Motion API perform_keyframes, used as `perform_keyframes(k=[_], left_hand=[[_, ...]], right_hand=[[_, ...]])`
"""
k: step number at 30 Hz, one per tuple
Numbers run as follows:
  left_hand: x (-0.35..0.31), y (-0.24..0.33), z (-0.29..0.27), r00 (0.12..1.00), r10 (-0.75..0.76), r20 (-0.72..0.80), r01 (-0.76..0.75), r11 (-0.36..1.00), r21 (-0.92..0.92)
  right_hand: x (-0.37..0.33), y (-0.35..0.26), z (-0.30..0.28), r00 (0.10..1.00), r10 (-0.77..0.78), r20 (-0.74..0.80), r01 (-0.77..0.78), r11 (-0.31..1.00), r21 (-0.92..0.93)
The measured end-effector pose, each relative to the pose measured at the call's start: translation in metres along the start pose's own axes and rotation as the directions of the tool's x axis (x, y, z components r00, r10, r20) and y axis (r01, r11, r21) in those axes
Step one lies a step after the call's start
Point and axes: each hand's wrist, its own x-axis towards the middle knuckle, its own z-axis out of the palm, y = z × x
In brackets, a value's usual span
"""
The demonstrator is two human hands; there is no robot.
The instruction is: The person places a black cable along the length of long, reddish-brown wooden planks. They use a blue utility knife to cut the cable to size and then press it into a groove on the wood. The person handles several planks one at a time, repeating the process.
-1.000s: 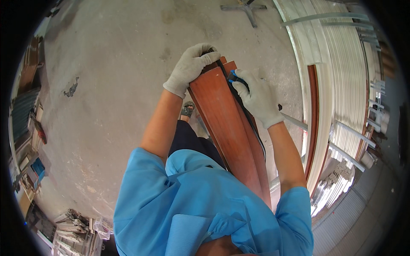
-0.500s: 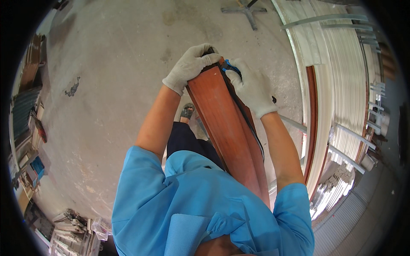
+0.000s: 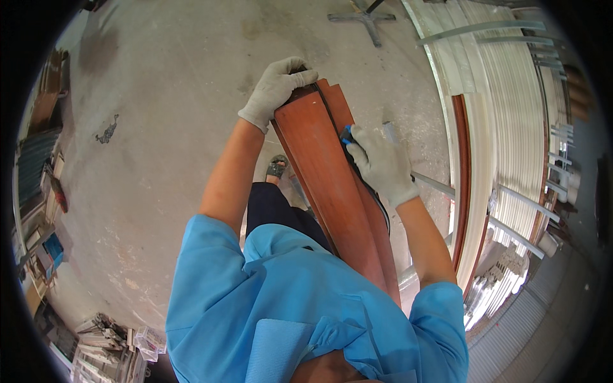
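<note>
A long reddish-brown wood-look board (image 3: 322, 166) with a stepped profile runs from its far end back toward my body. My left hand (image 3: 279, 92), in a pale work glove, is closed around the far left corner of that board. Along a groove in the board lies a thin black strip (image 3: 330, 112), and part of it bows out loose at the right edge. My right hand (image 3: 384, 165), gloved too, is closed around a small blue and black tool (image 3: 347, 135) at the strip. The fingers hide most of the tool, so its kind cannot be made out.
On the right, a rack with metal arms (image 3: 523, 236) carries stacked long white profiles (image 3: 511, 108) and a brown one (image 3: 461, 159). A star-shaped stand base (image 3: 364, 19) sits on the concrete floor (image 3: 172, 127) ahead. Offcuts (image 3: 105, 348) are piled at the lower left.
My right hand has slid with the blue tool from the board's far end down along the strip toward me, uncovering the stepped end. My left hand keeps its hold, shifted slightly left.
</note>
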Motion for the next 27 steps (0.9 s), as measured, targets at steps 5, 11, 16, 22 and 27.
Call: perform_keyframes(k=[5,11,16,22,27], left_hand=[[0.002,-0.002,-0.002,0.999,-0.032,0.012,0.031,0.999,0.025],[-0.001,-0.004,0.000,1.000,-0.025,-0.005,0.025,1.000,-0.013],[-0.003,-0.001,0.002,1.000,-0.025,0.008,0.025,1.000,-0.001],[0.000,-0.001,0.000,0.998,-0.053,0.030,0.052,0.999,0.013],[-0.002,0.001,0.001,0.999,-0.030,0.036,0.029,0.999,0.017]], right_hand=[[-0.052,-0.004,-0.010,0.987,0.097,0.132,-0.092,0.995,-0.041],[-0.045,0.001,0.007,0.999,0.017,-0.040,-0.018,1.000,-0.008],[0.055,0.003,0.010,0.997,0.069,0.025,-0.066,0.994,-0.092],[0.051,-0.006,0.001,0.995,-0.008,-0.098,0.006,1.000,-0.019],[0.057,0.000,0.008,0.997,0.022,-0.080,-0.021,1.000,0.016]])
